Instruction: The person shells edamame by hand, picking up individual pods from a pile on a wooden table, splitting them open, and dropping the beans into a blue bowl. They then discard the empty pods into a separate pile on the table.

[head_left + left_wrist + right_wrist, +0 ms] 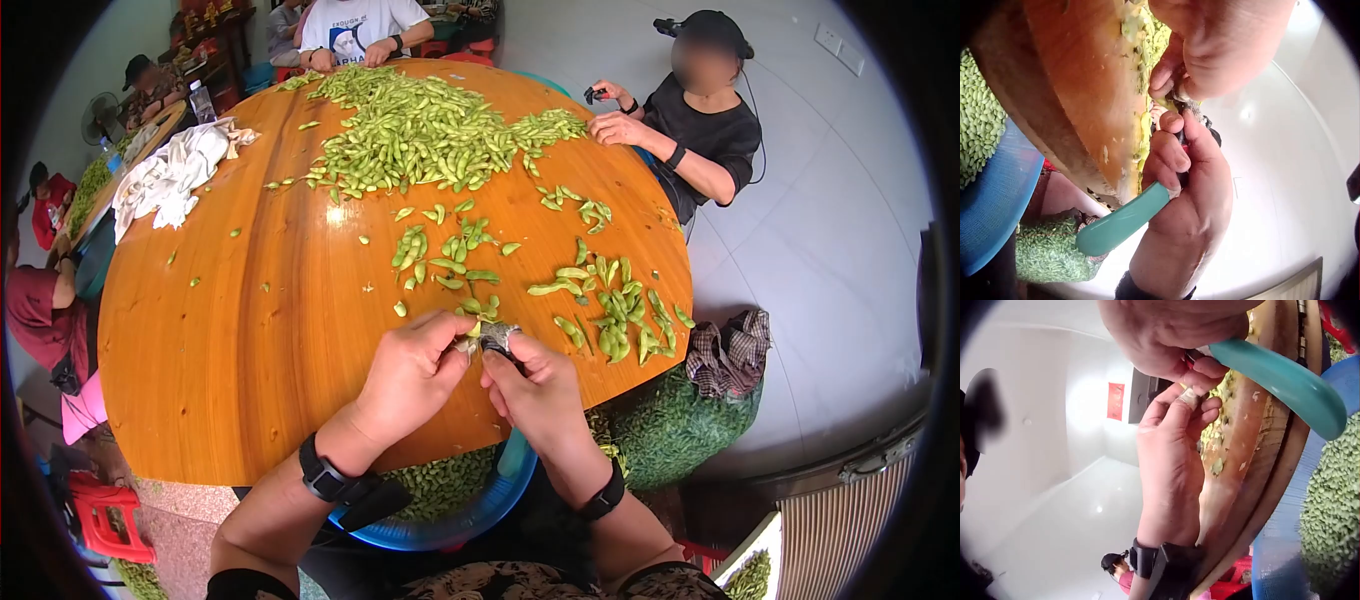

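Observation:
Both hands meet over the near edge of the round wooden table [230, 400]. My left hand [405, 375] pinches a green soybean pod [475, 328] between thumb and fingertips. My right hand [540, 390] grips a tool with a curved teal handle [1125, 222]; the handle sticks out past the little-finger side, and the working end is hidden among the fingers. The fingertips of both hands come close together at the pod. Just beyond them lie loose soybean pods [625, 310] in small clusters. Below the table edge a blue basin [1279, 550] holds shelled green beans [1335, 506].
A large heap of pods [420, 130] covers the far middle of the table. White cloths [180, 175] and a bottle [202, 102] are at the far left. People sit across and to the right. A green-filled bag [690, 425] stands at the right, a red stool [110, 515] at the left.

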`<state>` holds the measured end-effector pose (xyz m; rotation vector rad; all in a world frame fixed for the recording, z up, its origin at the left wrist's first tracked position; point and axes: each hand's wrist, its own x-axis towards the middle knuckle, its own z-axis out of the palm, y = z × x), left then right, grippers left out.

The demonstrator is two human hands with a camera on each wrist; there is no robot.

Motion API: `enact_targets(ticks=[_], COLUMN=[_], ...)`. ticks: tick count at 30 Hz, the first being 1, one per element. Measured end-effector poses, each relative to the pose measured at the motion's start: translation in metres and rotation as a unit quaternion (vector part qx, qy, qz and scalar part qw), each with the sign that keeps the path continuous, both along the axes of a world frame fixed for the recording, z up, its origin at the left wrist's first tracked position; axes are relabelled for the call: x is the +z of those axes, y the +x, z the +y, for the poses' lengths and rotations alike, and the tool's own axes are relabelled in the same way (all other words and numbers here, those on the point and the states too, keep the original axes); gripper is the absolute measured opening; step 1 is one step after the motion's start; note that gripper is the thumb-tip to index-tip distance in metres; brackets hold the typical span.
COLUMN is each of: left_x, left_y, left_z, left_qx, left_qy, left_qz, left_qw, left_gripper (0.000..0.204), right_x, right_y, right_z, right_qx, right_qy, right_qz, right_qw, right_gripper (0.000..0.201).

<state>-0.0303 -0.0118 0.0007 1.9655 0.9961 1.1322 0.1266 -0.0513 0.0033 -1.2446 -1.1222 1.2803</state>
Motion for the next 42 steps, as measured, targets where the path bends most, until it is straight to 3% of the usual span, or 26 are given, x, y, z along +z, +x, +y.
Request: enact_targets(ticks=[6,9,12,14,24,26,29,33,35,42], left_x=[-0.003,-0.003,-0.003,-0.001,-0.004,-0.002,-0.007,-0.007,-0.005,0.0], left_y=[0.0,0.001,-0.001,-0.003,-0.005,-0.008,-0.007,-0.005,-0.004,-0.006], left_z=[0.0,-0.002,0.001,0.001,0.008,0.01,0.013,0.01,0.006,0.001], left_qx=[0.029,0.037,0.028,0.015,-0.011,-0.019,-0.042,-0.054,-0.013,0.01], left_qy=[0.098,0.114,0.093,0.051,0.001,-0.143,-0.179,-0.057,0.114,0.069], left_qz=[0.106,0.14,0.094,0.082,0.008,-0.017,-0.087,-0.02,0.102,0.13], left_qw=[0.989,0.983,0.991,0.995,1.0,0.989,0.979,0.997,0.988,0.989], left_gripper=[0.032,0.032,0.029,0.027,0.025,0.027,0.026,0.032,0.043,0.048], right_x=[-0.001,-0.001,0.01,0.006,0.008,0.008,0.009,0.014,0.015,0.023], right_y=[-0.002,-0.005,-0.005,-0.001,0.002,0.005,0.004,0.002,0.003,-0.004], right_z=[0.006,0.003,0.002,0.006,0.009,0.013,0.013,0.014,0.01,0.004], right_qx=[0.01,-0.001,-0.001,0.008,0.008,0.028,0.031,0.004,-0.006,0.016], right_qy=[-0.004,0.06,0.005,-0.041,-0.059,-0.08,-0.079,-0.036,0.027,-0.005], right_qz=[0.038,-0.053,-0.043,0.027,0.085,0.106,0.102,0.002,-0.095,-0.08], right_qw=[0.999,0.997,0.999,0.999,0.995,0.991,0.991,0.999,0.995,0.997], right_gripper=[0.01,0.009,0.008,0.008,0.009,0.009,0.01,0.011,0.013,0.013])
